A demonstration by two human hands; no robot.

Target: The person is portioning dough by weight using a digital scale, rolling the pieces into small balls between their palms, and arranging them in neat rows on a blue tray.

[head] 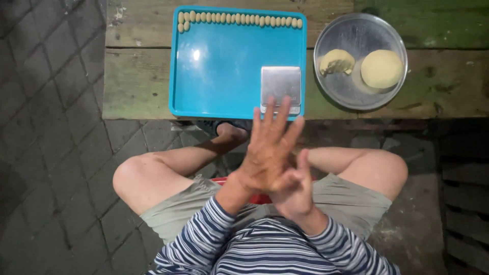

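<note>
we look down on a weathered wooden desk (137, 81) — green-stained, rough at the edges — standing on a floor of dark grey paving bricks (51, 153), dimly lit and shadowed toward the right.

The left hand (267, 153) and right hand (294, 189) are pressing palm to palm above the lap, fingers spread flat (whatever is lying between them is hidden). Nearest them, a small silver scale (280, 84) is sitting at the near right corner of the blue tray (219, 76).

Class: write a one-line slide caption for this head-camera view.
Left hand pressed against right hand above the lap, before a blue tray lined with dough pieces.
</note>
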